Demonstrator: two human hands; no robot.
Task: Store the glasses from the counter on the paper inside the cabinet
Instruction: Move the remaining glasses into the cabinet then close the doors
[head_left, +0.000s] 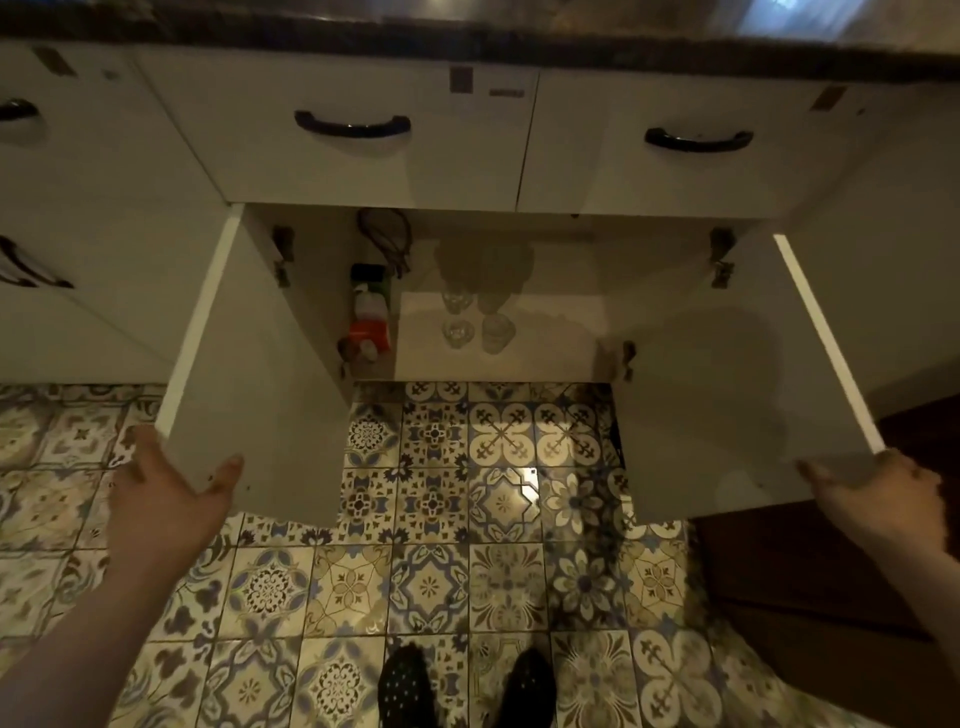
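Under the dark counter (467, 36) the cabinet stands with both doors swung wide. Several clear glasses (458, 332) stand close together on pale paper (545, 338) on the cabinet floor, left of its middle. My left hand (166, 499) holds the lower outer corner of the left door (260, 364), with the thumb on the inner face and the fingers behind. On the other side, my right hand (883, 504) grips the lower outer corner of the right door (727, 405). No glass is in either hand.
Bottles, one with an orange label (370, 317), stand at the cabinet's left wall beside the paper. Two drawers with black handles (353, 124) sit above the opening. Patterned floor tiles (498, 499) lie below, and my feet (410, 686) are at the bottom edge.
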